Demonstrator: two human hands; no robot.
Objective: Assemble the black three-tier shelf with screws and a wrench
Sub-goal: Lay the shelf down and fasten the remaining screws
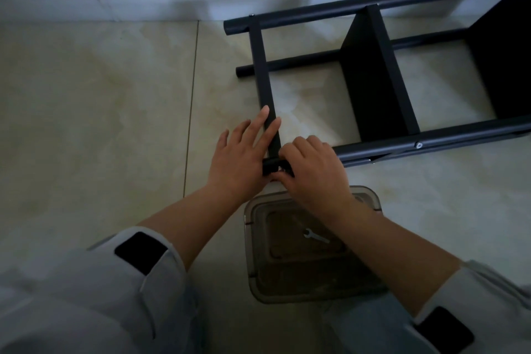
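Clear plastic bin (253, 276) holding a wrench (315, 236) sits under the right forearm.

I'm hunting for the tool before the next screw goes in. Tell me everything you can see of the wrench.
The wrench is a small, flat, silvery open-ended spanner that looks like thin metal. It lies flat and slantwise inside the clear, brownish plastic container on the floor, its forked end toward the upper left. The right forearm passes above it and hides its other end. Neither hand touches it: both are up at the shelf frame's near corner.
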